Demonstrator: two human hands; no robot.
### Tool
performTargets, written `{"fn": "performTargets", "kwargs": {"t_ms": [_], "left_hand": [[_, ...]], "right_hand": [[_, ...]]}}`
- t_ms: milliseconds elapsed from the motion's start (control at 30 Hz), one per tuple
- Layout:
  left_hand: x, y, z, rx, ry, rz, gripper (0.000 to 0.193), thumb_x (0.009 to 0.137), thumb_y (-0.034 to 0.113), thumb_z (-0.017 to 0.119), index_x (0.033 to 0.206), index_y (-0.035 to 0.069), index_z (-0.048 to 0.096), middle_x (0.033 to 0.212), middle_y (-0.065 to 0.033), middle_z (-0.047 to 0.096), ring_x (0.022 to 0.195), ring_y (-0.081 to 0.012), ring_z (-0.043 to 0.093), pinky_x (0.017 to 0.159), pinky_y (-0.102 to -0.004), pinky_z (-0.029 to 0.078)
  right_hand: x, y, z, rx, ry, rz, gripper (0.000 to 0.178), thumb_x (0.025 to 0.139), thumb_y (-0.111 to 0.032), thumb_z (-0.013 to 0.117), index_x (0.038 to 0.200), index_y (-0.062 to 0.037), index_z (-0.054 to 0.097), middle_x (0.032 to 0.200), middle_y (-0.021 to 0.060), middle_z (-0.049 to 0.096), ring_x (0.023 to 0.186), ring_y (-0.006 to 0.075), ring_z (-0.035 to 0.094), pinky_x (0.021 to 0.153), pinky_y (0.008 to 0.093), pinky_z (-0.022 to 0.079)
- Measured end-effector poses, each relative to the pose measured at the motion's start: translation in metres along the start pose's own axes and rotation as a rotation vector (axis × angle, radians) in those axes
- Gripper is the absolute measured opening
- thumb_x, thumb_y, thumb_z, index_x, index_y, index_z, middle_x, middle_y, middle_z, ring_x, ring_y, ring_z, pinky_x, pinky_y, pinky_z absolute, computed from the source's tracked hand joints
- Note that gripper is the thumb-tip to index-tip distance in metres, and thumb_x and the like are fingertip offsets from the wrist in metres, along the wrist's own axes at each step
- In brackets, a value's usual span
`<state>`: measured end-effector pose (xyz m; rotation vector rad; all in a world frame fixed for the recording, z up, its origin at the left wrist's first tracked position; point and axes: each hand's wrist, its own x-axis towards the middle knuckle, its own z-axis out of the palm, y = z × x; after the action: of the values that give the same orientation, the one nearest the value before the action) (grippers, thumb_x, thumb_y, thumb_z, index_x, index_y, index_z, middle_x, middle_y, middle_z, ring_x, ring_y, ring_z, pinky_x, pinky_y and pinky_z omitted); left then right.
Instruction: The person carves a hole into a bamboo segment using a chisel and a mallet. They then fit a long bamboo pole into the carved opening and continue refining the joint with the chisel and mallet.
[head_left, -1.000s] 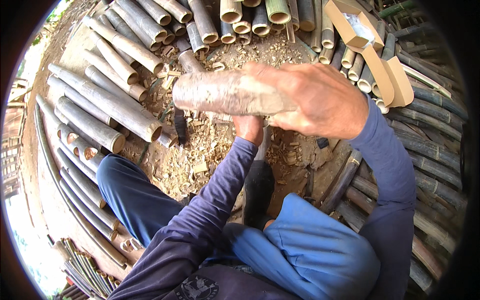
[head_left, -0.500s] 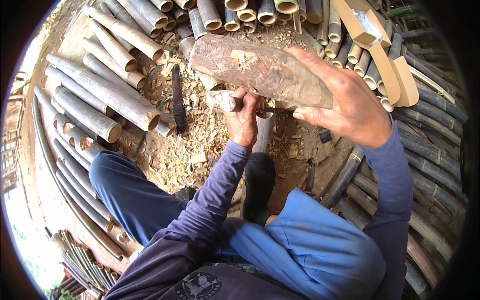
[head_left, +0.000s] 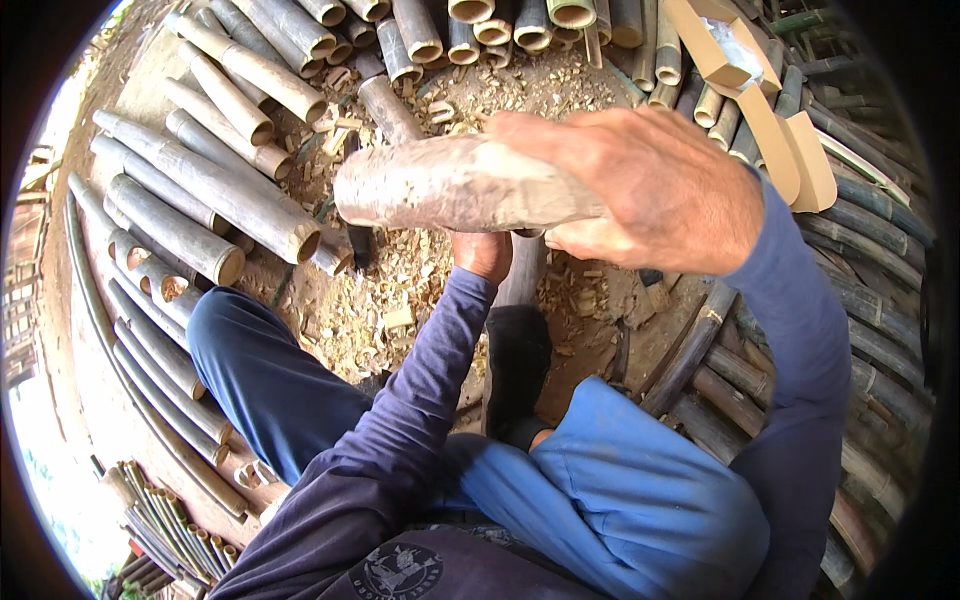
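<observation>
My right hand (head_left: 650, 190) grips a thick, worn wooden mallet (head_left: 430, 185) from above, its head stretching out to the left. Beneath it is my left hand (head_left: 484, 255), with only the wrist and back of the hand showing. Its fingers are covered by the mallet; half a second ago they were wrapped round a short pale wooden-handled tool, hidden now. Between my legs a grey bamboo tube (head_left: 522, 272) runs forward from my black-covered foot (head_left: 517, 365). Its far end is behind the mallet.
Cut bamboo tubes (head_left: 215, 195) lie to the left, with more along the far side. Long bamboo poles (head_left: 860, 270) are stacked at the right. Wood chips (head_left: 390, 300) litter the ground. An open cardboard box (head_left: 790, 150) sits at the far right. A dark blade (head_left: 361, 243) lies left of the mallet.
The mallet has swung down and left, its face turning edge-on. It now covers the left hand's fingers and the pale handle. My left hand has hardly moved.
</observation>
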<state>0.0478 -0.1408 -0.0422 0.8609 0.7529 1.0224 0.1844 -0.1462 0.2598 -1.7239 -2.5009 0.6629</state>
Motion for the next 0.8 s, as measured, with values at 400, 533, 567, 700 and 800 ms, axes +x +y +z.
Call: {"fn": "performTargets", "kwargs": {"t_ms": [400,533,567,700,800], "left_hand": [[-0.006,0.029,0.023,0.795,-0.293,0.192,0.038,0.099,0.021,0.055,0.133,0.006,0.062,0.134,-0.0171,0.064,0.129,-0.036,0.056,0.113,-0.0468,0.039],[-0.013,0.029,0.024,0.943,-0.366,0.26,0.038,0.099,0.023,0.054,0.133,0.008,0.062,0.135,-0.0149,0.064,0.129,-0.0337,0.056,0.116,-0.0489,0.036],[-0.011,0.025,0.023,0.92,-0.346,0.301,0.037,0.098,0.022,0.055,0.132,0.008,0.063,0.134,-0.014,0.065,0.128,-0.0332,0.057,0.115,-0.0488,0.036],[-0.012,0.023,0.013,0.837,-0.211,0.384,0.029,0.098,0.015,0.06,0.123,0.004,0.067,0.124,-0.0124,0.068,0.114,-0.029,0.061,0.105,-0.0433,0.042],[-0.028,0.051,0.022,0.386,-0.075,0.153,0.018,0.097,0.014,0.068,0.105,-0.002,0.071,0.098,-0.0119,0.07,0.085,-0.0178,0.064,0.08,-0.0323,0.052]], "right_hand": [[-0.015,-0.014,-0.01,-0.095,0.099,0.052,0.085,0.075,-0.015,0.083,0.151,-0.0045,0.046,0.106,0.0221,0.071,0.096,0.04,0.07,0.083,0.0469,0.055],[-0.029,-0.007,0.015,0.223,0.234,0.092,0.089,0.076,-0.016,0.082,0.154,-0.0014,0.041,0.122,0.0273,0.067,0.105,0.0404,0.07,0.091,0.0436,0.056],[-0.032,-0.007,0.018,0.264,0.208,0.138,0.09,0.077,-0.017,0.081,0.154,-0.0005,0.039,0.128,0.0287,0.065,0.107,0.04,0.07,0.094,0.0426,0.056],[-0.034,0.003,0.018,0.24,0.077,0.21,0.08,0.083,-0.02,0.078,0.148,0.009,0.042,0.118,0.031,0.068,0.102,0.0395,0.073,0.092,0.0422,0.057],[-0.055,0.007,0.027,0.369,0.223,0.273,0.082,0.082,-0.02,0.08,0.149,0.0091,0.042,0.128,0.0316,0.065,0.114,0.0399,0.069,0.101,0.0413,0.054]]}}
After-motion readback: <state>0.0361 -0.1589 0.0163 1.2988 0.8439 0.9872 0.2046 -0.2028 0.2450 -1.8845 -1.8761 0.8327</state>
